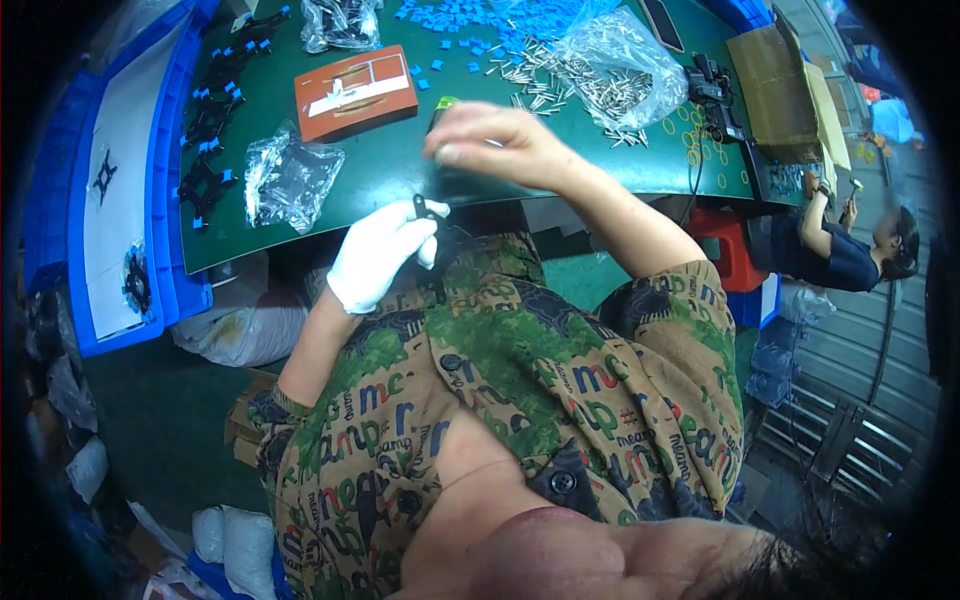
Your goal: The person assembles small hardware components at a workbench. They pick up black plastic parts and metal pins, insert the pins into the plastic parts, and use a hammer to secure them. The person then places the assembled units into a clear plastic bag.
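My left hand (385, 255), in a white glove, pinches a small dark part (421, 206) just over the near edge of the green table (385, 170). Bare and a little higher, my right hand (505, 145) has its fingers curled together; whatever they may hold is hidden. Behind those fingertips a yellow-green and black object (446, 103) shows in part, and I cannot tell whether they touch it. Left of my hands lie a brown box (330, 122) and a clear bag of dark parts (290, 180). Beyond my right hand, metal pins (540, 75) are scattered near small blue clips (450, 15).
Black brackets with blue clips (205, 185) line the table's left side. A blue tray (75, 200) stands beyond them. To the right are a plastic bag of pins (620, 55), a phone (661, 24), yellow rings (690, 135) and a cardboard box (770, 95). Another person (840, 245) works there.
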### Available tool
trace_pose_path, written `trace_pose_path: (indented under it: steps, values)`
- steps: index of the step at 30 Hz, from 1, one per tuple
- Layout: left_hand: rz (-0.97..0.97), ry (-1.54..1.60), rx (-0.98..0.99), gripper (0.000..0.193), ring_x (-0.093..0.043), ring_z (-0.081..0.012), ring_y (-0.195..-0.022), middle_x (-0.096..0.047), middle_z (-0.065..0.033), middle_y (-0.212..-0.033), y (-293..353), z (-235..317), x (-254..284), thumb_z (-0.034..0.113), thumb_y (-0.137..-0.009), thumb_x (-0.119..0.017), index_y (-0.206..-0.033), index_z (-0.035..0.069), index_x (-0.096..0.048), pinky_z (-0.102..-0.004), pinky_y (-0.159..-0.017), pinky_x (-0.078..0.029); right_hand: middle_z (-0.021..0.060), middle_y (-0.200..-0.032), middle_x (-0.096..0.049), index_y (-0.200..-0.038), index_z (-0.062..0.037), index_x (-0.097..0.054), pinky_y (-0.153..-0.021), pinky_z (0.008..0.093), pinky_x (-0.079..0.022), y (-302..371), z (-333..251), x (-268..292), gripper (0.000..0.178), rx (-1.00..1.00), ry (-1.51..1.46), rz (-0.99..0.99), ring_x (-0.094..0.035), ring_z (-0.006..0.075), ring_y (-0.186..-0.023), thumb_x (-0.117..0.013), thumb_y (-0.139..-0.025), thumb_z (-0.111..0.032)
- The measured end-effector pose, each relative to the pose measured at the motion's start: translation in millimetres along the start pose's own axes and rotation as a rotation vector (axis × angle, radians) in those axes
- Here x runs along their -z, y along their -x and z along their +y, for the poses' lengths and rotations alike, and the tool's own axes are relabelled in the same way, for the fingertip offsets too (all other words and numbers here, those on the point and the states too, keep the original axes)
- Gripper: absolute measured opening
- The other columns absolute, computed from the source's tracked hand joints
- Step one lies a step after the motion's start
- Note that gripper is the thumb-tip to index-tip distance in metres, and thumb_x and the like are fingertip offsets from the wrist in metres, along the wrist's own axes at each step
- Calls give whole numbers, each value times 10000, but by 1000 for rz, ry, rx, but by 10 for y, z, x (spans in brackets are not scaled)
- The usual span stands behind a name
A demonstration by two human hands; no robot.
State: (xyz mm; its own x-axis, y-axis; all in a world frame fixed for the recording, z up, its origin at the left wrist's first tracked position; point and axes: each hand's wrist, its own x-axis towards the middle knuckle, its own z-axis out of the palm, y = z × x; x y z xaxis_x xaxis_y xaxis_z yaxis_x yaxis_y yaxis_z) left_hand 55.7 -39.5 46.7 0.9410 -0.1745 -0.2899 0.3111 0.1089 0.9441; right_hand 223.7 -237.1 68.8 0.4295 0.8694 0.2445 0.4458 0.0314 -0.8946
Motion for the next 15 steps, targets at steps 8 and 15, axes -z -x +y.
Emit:
trace_pose_path:
  steps: [8,15]
  values:
    - [10,-16,23,214,-596,-109,-738,-647,-33,-812,22,14,46,158,-1021,-602,-1096,-33,-664,-259,-695,-465,64,-1030,-687,-1120,-73,-757,-916,369,-493,-4,20,-301,215,39,27,-94,-630,223,-1023,-690,-986,-227]
    - [-1,68,36,215,-648,-138,-768,-697,-64,-871,41,-52,105,181,-1011,-616,-995,-12,-711,-287,-741,-528,14,-990,-648,-1092,-199,-756,-980,431,-442,11,-93,-307,174,351,670,-12,-635,220,-961,-703,-949,-281]
